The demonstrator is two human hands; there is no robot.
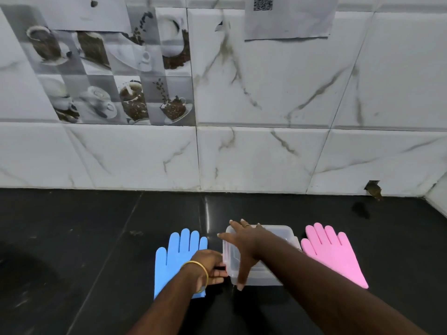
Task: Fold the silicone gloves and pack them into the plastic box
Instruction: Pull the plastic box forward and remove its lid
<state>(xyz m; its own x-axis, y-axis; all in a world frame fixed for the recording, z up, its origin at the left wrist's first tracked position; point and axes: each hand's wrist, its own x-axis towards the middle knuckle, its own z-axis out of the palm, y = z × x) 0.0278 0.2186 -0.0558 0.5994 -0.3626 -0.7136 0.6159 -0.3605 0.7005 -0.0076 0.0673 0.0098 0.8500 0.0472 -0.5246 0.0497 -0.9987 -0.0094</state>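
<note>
Two gloves lie flat, fingers toward the wall: blue glove (180, 252) left, pink glove (332, 252) right of the lidded plastic box (283, 235). Right hand (244, 245) is spread on the lid; left hand (210, 269) pinches the box's left edge.

Black counter (96, 238) w/ blue glove (174, 252), plastic box (285, 235), pink glove (331, 255).

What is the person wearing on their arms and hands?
Both forearms are bare, with no sleeves showing. The left hand has a thin gold bangle round its wrist. The right hand wears a slim ring on one finger. Neither hand has a glove on.
</note>
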